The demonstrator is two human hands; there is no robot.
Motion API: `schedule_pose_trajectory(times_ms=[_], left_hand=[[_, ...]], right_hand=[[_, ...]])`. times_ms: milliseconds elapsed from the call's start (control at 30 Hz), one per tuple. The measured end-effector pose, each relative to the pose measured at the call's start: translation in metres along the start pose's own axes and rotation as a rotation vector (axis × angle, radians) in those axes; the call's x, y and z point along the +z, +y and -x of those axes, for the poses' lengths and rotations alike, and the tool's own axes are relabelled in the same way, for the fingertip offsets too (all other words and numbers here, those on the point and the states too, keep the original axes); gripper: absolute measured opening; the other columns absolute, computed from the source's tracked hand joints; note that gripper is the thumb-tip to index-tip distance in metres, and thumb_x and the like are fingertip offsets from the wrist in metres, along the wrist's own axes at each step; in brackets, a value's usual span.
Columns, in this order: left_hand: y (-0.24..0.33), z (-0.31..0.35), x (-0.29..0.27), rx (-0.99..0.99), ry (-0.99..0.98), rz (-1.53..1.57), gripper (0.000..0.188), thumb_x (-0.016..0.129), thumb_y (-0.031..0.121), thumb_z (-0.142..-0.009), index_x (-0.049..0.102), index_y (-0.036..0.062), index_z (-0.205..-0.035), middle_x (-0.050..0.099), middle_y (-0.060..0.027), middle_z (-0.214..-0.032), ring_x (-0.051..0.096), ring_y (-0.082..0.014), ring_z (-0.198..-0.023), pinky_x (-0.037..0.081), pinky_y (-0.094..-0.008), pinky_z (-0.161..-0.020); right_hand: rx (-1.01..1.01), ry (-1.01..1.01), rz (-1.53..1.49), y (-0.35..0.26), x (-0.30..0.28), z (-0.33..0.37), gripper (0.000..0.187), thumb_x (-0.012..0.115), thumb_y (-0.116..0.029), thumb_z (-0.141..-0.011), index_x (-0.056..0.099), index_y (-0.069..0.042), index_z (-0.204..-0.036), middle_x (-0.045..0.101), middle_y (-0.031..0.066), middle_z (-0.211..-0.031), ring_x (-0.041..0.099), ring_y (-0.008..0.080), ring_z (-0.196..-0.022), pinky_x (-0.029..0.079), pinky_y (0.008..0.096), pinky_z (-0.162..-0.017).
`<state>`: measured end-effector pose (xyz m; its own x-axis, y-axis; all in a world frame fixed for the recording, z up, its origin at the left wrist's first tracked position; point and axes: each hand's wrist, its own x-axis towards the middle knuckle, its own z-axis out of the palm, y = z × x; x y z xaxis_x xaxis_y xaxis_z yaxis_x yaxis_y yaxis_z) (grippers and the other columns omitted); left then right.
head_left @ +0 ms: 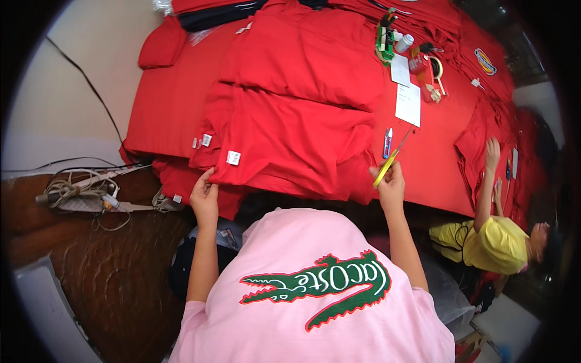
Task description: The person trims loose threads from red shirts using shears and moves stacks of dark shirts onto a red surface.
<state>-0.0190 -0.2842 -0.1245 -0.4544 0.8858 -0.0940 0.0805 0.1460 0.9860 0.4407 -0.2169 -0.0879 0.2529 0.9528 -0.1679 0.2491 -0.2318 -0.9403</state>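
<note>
My left hand (205,198) pinches the near left corner of a red garment (290,139) that lies spread over the table's front edge. A white label (233,158) shows on the cloth just above those fingers. Yellow-handled scissors (384,172) are in my right hand (391,183), at the garment's right side. Their blades point up and away over the table. Just beyond them lies a small pair of blue thread snips (387,143).
Red cloth covers the table (433,154). Papers (408,104), a green tape dispenser (385,42) and a tape roll (437,68) lie at the back right. A co-worker in yellow (499,242) handles red garments at the right. Coiled cables (78,187) lie at the left.
</note>
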Motion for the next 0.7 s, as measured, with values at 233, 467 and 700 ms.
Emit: schedule_pose_trajectory(times_ms=[233, 467, 700], left_hand=[[-0.011, -0.026, 0.006, 0.272, -0.105, -0.637, 0.028, 0.079, 0.011, -0.083, 0.069, -0.001, -0.107, 0.063, -0.0132, -0.115, 0.062, -0.0317, -0.104, 0.05, -0.04, -0.089], [-0.013, -0.066, -0.007, 0.188, 0.058, -0.419, 0.031, 0.061, 0.023, -0.101, 0.069, -0.0065, -0.097, 0.069, -0.019, -0.08, 0.061, -0.0216, -0.072, 0.048, -0.0393, -0.07], [-0.054, -0.077, -0.07, -0.289, -0.03, -0.38, 0.031, 0.061, 0.028, -0.102, 0.072, -0.0007, -0.099, 0.067, -0.0028, -0.078, 0.061, -0.0126, -0.072, 0.047, -0.0307, -0.066]], right_hand=[[-0.193, -0.098, 0.439, 0.039, 0.064, 0.052, 0.055, 0.082, -0.004, -0.079, 0.049, -0.007, -0.123, 0.061, 0.0076, -0.091, 0.063, 0.0199, -0.077, 0.052, 0.0353, -0.069], [-0.416, -0.059, 0.602, 0.045, 0.098, 0.006, 0.032, 0.079, -0.003, -0.081, 0.064, -0.004, -0.109, 0.068, 0.0135, -0.09, 0.067, 0.0313, -0.078, 0.052, 0.0404, -0.067], [-0.062, 0.302, 0.529, 0.058, -0.005, 0.022, 0.027, 0.081, -0.009, -0.088, 0.065, -0.003, -0.108, 0.068, 0.0057, -0.083, 0.057, 0.009, -0.066, 0.049, 0.0307, -0.06]])
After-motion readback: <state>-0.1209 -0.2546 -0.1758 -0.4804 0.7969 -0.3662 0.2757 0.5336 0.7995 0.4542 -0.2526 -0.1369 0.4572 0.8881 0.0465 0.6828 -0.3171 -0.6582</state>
